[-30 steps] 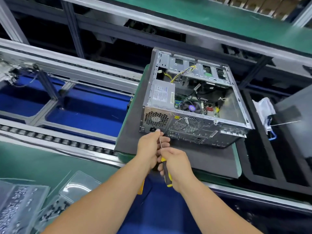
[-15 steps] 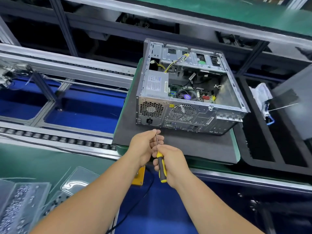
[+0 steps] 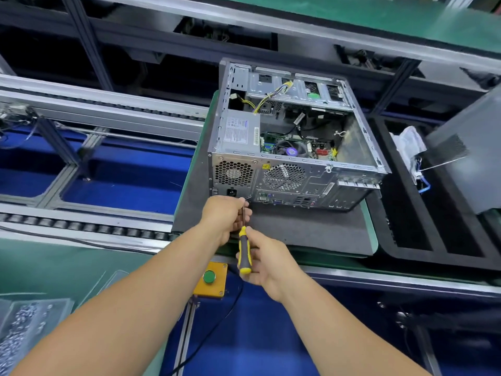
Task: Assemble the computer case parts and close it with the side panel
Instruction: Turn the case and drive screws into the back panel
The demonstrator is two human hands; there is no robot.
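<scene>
Steel computer case (image 3: 292, 147) lies open showing cables and boards; both hands (image 3: 267, 260) grip a screwdriver (image 3: 244, 248).

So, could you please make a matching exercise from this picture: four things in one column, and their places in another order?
Things:
1. screwdriver
2. computer case
3. green push button
4. tray of screws

Places:
A. lower left corner
B. on the yellow box at the bench edge
C. between the left hand and right hand
D. on the dark grey mat, open side up

Pairs: 1-C, 2-D, 3-B, 4-A
</scene>
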